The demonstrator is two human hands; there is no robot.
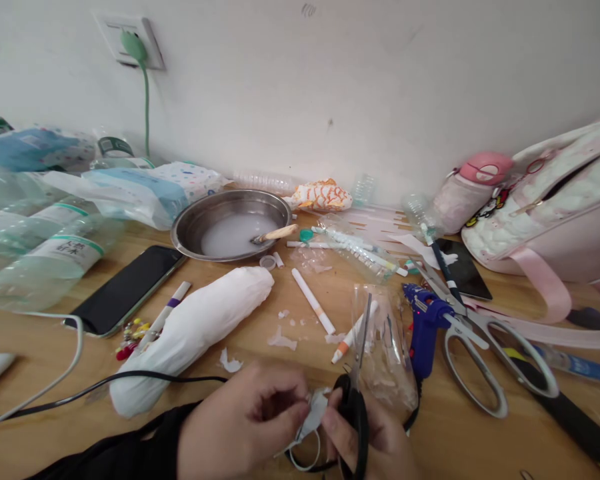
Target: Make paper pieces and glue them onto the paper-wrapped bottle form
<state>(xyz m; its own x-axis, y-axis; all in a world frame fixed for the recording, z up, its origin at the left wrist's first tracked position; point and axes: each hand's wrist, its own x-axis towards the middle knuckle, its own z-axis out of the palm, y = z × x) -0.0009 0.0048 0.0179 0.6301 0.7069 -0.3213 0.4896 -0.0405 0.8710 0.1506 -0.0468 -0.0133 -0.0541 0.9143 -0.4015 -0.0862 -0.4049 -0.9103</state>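
Observation:
My left hand (245, 420) pinches a small white scrap with a thin loop hanging from it (310, 420) at the bottom centre. My right hand (375, 440) grips black-handled scissors (357, 387), whose blades point up and away toward a clear plastic bottle piece (385, 347). Both hands meet close together over the wooden table (40, 440). A bottle wrapped in white paper (195, 327) lies just left of the hands.
A steel bowl (190, 227) of cloudy liquid holds a brush. A phone (125, 287), several markers, a blue glue gun (423, 327), large silver scissors (485, 347), empty bottles (40, 260), a pink bag (565, 207) and black and white cables crowd the table.

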